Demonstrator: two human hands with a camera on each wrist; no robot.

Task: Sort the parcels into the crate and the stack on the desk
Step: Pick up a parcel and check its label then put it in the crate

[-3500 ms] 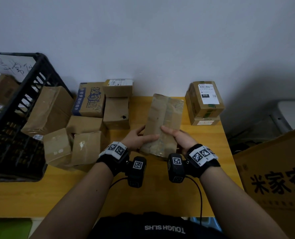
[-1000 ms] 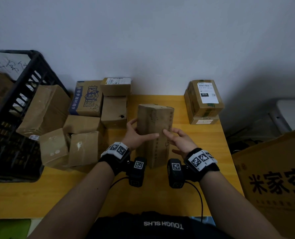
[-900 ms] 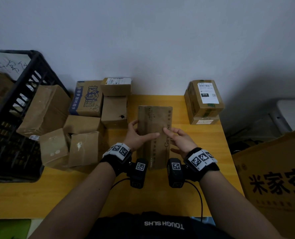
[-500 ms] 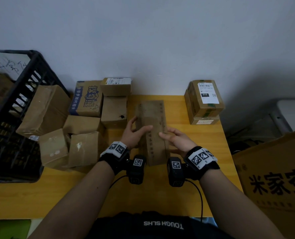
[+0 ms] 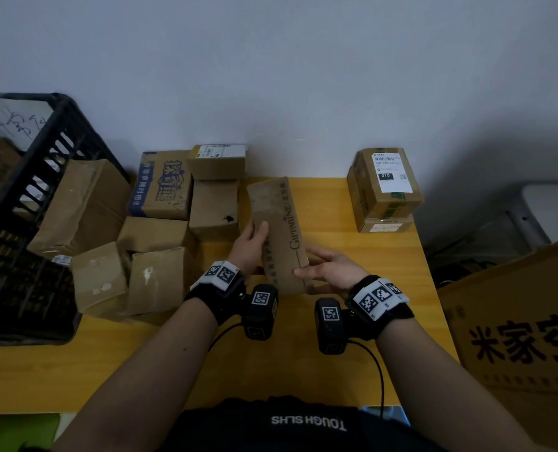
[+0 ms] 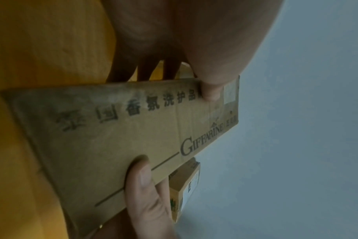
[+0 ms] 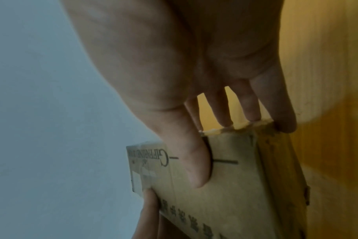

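Since a few seconds ago the long box (image 5: 276,233) has been turned in the hands: its taped seam faced up then, and now a printed side with a brand name shows, the far end swung toward 11 o'clock. Both hands hold it just above the tabletop (image 5: 173,363). The left hand (image 5: 248,246) grips its left edge, thumb on top and fingers (image 6: 145,71) curled underneath. The right hand (image 5: 329,267) pinches the near right edge, thumb across the printed face and fingers (image 7: 249,105) wrapped behind the end.

Judging by how things lie, the sorting is only partly done. The stack (image 5: 385,190) at 1 o'clock holds two labelled boxes. The black crate (image 5: 42,151) at 9 o'clock has at least one box inside, though most of its inside is out of view. A loose pile of boxes (image 5: 153,230) at 10 o'clock still waits between crate and hands, so several parcels remain besides the one held.
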